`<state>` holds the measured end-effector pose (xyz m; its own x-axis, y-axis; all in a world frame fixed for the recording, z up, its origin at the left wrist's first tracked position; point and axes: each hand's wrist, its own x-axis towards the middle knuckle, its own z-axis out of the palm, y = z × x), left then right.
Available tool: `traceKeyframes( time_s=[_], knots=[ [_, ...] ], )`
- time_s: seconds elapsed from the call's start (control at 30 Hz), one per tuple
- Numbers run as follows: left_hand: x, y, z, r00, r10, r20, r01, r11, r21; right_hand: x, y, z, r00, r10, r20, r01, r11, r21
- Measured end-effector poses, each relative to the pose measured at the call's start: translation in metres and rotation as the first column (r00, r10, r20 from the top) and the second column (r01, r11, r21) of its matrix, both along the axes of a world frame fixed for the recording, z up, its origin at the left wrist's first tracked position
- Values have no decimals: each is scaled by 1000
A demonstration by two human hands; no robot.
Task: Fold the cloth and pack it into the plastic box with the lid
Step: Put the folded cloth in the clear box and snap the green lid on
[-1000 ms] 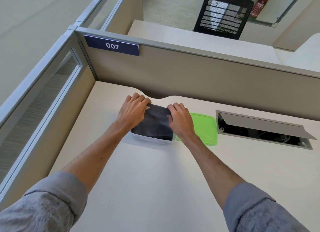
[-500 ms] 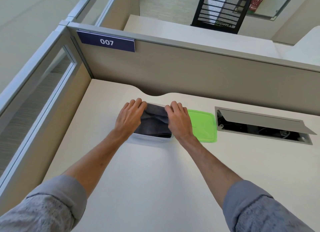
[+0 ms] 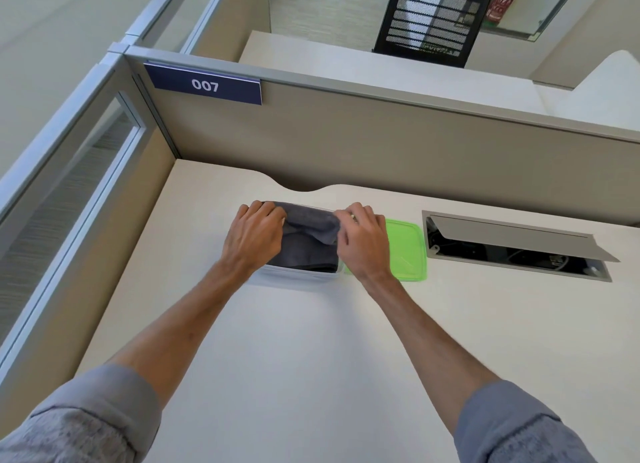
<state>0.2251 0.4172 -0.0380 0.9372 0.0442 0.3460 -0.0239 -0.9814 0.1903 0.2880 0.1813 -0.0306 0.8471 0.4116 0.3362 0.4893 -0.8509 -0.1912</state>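
A: Two hands reach forward over the pale tabletop (image 3: 311, 358), both forearms bare, grey sleeves pushed up near the elbows. What is the pose of each?

B: The left hand (image 3: 254, 234) lies palm-down on the left end of the dark grey cloth (image 3: 304, 244), fingers curled over its far left edge and closed on the fabric. The right hand (image 3: 363, 241) sits at the right end, fingers bent and pinching a raised fold of the cloth near its far right corner. Both wrists are angled inward, toward one another.

A: Where does the cloth sit?

B: Folded, inside the clear plastic box (image 3: 298, 275), of which only the near wall and rim show below the hands. A ridge of fabric runs between the two hands and stands above the rest of the cloth.

A: And the lid?

B: The green lid (image 3: 407, 251) lies flat on the tabletop just right of the box, partly hidden by the right wrist.

A: Any legible writing?

B: A dark blue plate (image 3: 204, 85) on the partition reads "007" in white. A red fire extinguisher (image 3: 500, 0) in the far background carries a label too small to read. Lettering on the black mesh chair back (image 3: 429, 19) is blurred.

A: Other fixtures?

B: An open cable hatch (image 3: 516, 244) is set into the tabletop, right of the lid.
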Motion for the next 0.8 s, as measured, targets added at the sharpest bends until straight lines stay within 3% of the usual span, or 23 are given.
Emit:
traceKeyframes(
  time_s=[0.07,0.13,0.27,0.4,0.53,0.8],
  knots=[
    [-2,-2,3,1000,7,19,-6,999,-47,-5,-19,-2,997,-75,-35,77,996,42],
    [-7,-8,3,999,19,48,-14,996,-90,-14,-40,-8,983,-124,-133,123,992,-14],
    [-24,-38,-2,994,5,110,13,988,-156,-38,-77,-24,959,-139,-246,91,976,-196],
    [-45,-73,-14,988,-81,128,105,977,-187,-58,-89,-32,946,-158,-283,78,958,-275],
    [-56,-99,-18,983,-165,74,178,957,-228,-62,-89,-32,942,-160,-295,55,940,-335],
    [-61,-106,-10,955,-266,-130,224,937,-269,-70,-93,-14,968,-94,-235,31,965,-260]
  ],
)
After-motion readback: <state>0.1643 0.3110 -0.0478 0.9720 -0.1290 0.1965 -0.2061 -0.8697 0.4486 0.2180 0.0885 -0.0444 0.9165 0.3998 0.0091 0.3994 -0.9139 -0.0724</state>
